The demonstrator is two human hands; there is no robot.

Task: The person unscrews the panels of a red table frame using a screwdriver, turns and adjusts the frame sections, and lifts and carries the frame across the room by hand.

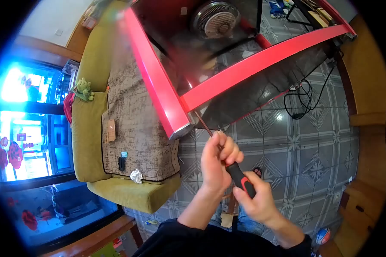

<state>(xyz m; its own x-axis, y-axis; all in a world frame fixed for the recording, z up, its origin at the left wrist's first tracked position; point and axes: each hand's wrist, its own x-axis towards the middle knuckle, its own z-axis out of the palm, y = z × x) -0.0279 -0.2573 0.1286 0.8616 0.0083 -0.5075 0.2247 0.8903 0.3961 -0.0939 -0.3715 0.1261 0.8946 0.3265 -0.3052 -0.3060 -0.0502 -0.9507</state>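
The left hand (218, 156) was closed around the shaft of a screwdriver (241, 177), with the thumb and curled fingers pinching the metal just ahead of the handle. The right hand (258, 199) was wrapped around the black and red handle, with the thumb pressed along its side. The screwdriver was tilted, its handle toward the person and its tip pointing away and to the left. The tip was located at the near left corner of a red frame (244, 73), close to where two red bars met. Contact between the tip and a screw could not be determined.

The frame extended to the far right and carried a dark, glossy panel (261, 96) below its near bar. A round metal grille (216, 20) was positioned inside the frame, on the far side. To the left stood a green sofa (88, 141) with a brown patterned cover (137, 96). The following items lay on the cover: a flat piece of cardboard (111, 130), a small black object (122, 163) and a crumpled white tissue (136, 176). A green plush toy (84, 89) was placed at the left of the sofa. A black cable (302, 107) lay in loops on the tiled floor (283, 150), to the right.
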